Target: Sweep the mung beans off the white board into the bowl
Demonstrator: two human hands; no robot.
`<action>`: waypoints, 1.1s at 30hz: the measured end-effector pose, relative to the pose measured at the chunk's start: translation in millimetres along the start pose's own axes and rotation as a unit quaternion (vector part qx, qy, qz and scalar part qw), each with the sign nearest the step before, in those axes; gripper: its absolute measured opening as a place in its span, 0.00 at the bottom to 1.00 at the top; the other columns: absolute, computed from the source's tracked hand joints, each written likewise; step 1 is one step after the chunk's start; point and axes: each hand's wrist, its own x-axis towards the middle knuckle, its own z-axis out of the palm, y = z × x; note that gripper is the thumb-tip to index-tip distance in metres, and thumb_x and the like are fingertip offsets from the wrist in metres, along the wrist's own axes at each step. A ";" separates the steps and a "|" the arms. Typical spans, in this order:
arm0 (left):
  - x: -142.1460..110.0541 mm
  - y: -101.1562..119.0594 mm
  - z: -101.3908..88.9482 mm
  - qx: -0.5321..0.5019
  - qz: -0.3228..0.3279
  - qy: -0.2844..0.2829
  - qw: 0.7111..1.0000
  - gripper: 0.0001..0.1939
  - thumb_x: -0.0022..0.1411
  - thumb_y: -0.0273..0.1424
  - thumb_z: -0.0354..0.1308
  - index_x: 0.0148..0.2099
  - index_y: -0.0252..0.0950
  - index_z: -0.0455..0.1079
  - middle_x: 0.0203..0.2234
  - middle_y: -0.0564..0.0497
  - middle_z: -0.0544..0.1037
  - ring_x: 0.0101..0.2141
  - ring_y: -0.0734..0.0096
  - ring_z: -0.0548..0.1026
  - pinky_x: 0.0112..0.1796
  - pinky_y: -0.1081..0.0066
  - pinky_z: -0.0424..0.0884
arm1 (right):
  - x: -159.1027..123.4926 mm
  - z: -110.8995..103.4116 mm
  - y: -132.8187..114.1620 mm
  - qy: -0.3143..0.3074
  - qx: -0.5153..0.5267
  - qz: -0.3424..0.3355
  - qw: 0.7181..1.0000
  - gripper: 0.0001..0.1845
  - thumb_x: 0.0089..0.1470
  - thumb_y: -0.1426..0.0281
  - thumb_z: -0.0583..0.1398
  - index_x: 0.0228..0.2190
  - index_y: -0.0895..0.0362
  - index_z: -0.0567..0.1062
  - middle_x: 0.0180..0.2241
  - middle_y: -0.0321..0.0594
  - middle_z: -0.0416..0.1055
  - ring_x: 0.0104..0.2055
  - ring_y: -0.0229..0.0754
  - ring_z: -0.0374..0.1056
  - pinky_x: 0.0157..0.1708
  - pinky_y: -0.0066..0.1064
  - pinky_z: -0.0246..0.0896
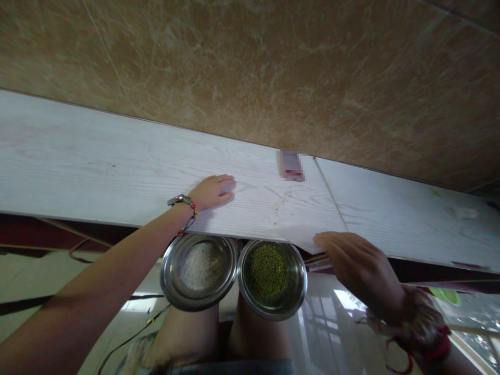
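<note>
My left hand [213,191] lies on the white wood-grain board [97,156], palm down with its fingers stretched out. My right hand [357,260] is at the board's front edge, its fingers pressed together on a thin white sheet [310,245] whose corner sticks out past the edge. Below the edge are two steel bowls side by side over my thighs. White grains like rice lie in the left bowl [167,284]; small green beans fill the bottom of the right bowl [295,302]. A few tiny specks [276,209] dot the board between my hands.
A small blurred packet or box [291,165] stands at the back of the board, near the brown marbled wall [234,67]. A seam crosses the board right of it. A dark cable [133,338] runs over the glossy floor; something green [445,296] is at far right.
</note>
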 end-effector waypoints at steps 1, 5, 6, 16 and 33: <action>0.0 0.2 -0.1 -0.001 -0.001 0.000 1.000 0.24 0.63 0.39 0.45 0.58 0.37 0.63 0.59 0.47 0.66 0.59 0.63 0.63 0.59 0.61 0.57 | 0.0 -0.1 -1.9 -0.001 0.003 -0.003 1.000 0.14 0.57 0.82 0.49 0.36 0.60 0.73 0.31 0.44 0.78 0.32 0.40 0.73 0.33 0.32 0.71; 0.5 1.0 -1.1 0.002 0.001 -0.006 1.000 0.26 0.64 0.39 0.44 0.58 0.32 0.63 0.60 0.43 0.65 0.59 0.61 0.62 0.59 0.62 0.56 | 0.2 10.2 -0.5 -0.005 -0.011 -0.012 1.000 0.14 0.59 0.81 0.48 0.33 0.64 0.74 0.30 0.47 0.78 0.31 0.42 0.73 0.31 0.32 0.70; 0.5 1.2 -1.4 0.003 0.002 -0.008 1.000 0.26 0.64 0.40 0.43 0.58 0.31 0.63 0.60 0.42 0.65 0.59 0.61 0.63 0.59 0.62 0.56 | 0.2 13.8 2.4 -0.004 -0.022 -0.012 1.000 0.15 0.59 0.81 0.48 0.33 0.63 0.74 0.30 0.47 0.78 0.31 0.42 0.73 0.31 0.32 0.70; 1.0 -0.2 -0.2 0.003 0.003 -0.004 1.000 0.26 0.63 0.40 0.43 0.58 0.32 0.63 0.60 0.43 0.65 0.59 0.60 0.62 0.58 0.61 0.57 | 1.8 18.8 13.2 0.010 -0.053 0.005 0.999 0.15 0.57 0.81 0.49 0.35 0.60 0.75 0.31 0.44 0.78 0.33 0.41 0.72 0.34 0.33 0.69; 0.8 -0.9 0.4 -0.007 0.006 0.001 1.000 0.26 0.63 0.40 0.43 0.58 0.34 0.63 0.59 0.44 0.65 0.58 0.59 0.63 0.58 0.60 0.58 | 8.7 7.9 11.8 -0.011 -0.038 -0.043 0.998 0.15 0.58 0.81 0.49 0.36 0.60 0.74 0.34 0.44 0.78 0.36 0.42 0.72 0.38 0.34 0.69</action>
